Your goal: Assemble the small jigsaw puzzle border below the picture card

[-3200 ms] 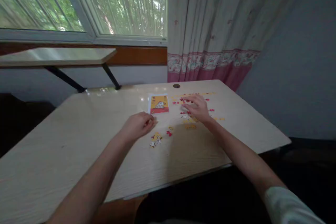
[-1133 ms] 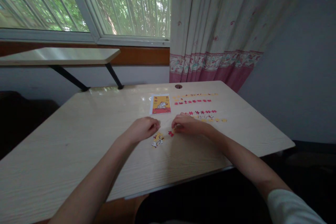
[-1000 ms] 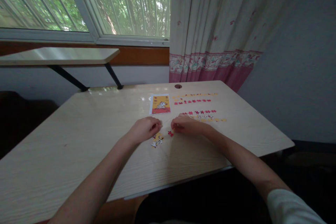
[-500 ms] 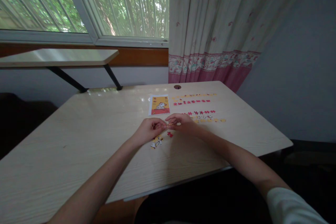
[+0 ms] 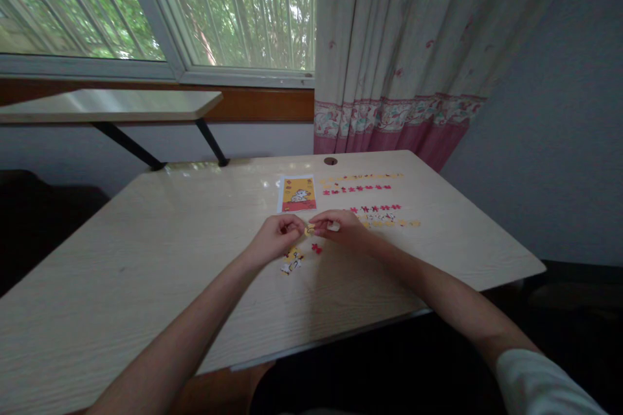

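One yellow puzzle piece (image 5: pixel 309 230), now tilted from edge-on so its print can be read, is pinched between the fingertips of left hand (image 5: pixel 276 237) and right hand (image 5: pixel 343 231), red piece (image 5: pixel 317 249) lying just on their near side.

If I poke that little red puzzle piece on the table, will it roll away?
Probably not: the red puzzle piece lies flat on the table, so it would likely slide. It looks small and thin, so it's probably light. Its knobbly edge might catch on another piece.

Puzzle pieces (image 5: pixel 317 248) look matt, the wood-grained tabletop (image 5: pixel 180 227) smooth and faintly glossy.
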`<action>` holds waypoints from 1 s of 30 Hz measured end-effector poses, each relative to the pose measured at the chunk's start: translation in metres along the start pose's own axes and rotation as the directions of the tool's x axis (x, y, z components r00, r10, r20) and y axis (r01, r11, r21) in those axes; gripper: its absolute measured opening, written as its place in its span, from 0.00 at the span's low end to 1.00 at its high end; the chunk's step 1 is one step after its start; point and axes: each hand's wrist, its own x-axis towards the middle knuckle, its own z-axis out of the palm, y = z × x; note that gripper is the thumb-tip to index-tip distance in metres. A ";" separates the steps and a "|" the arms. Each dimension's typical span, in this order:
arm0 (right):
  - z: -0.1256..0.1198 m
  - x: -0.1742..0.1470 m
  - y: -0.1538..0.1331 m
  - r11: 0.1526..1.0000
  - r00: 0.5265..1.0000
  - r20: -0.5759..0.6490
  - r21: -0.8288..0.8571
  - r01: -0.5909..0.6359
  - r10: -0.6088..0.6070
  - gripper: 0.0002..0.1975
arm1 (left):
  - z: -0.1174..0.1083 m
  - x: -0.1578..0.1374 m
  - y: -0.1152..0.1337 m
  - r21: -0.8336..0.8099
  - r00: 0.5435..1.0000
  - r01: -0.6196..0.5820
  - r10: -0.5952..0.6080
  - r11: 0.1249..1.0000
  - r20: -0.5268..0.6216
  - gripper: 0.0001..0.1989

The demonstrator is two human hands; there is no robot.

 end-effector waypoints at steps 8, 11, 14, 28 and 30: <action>-0.007 -0.001 -0.003 0.948 0.968 -0.021 -0.204 0.243 -0.252 0.10 | -0.003 0.000 0.003 -0.043 0.996 0.076 -0.074 0.996 0.058 0.07; -0.015 0.001 -0.002 0.923 0.959 -0.051 -0.289 0.253 -0.279 0.10 | -0.005 0.002 0.006 -0.016 1.000 0.004 -0.004 1.000 -0.003 0.10; -0.032 0.004 0.000 0.919 0.953 -0.176 -0.355 0.173 -0.247 0.10 | -0.006 0.002 0.007 0.055 0.999 -0.045 0.046 0.997 -0.022 0.11; -0.078 0.006 0.016 0.853 0.801 -0.477 -0.516 0.077 -0.361 0.08 | -0.008 -0.001 0.004 0.435 0.970 -0.211 0.131 0.875 0.206 0.11; -0.078 0.006 0.014 0.846 0.792 -0.479 -0.526 0.086 -0.378 0.08 | -0.008 -0.001 0.002 0.475 0.965 -0.228 0.133 0.850 0.224 0.11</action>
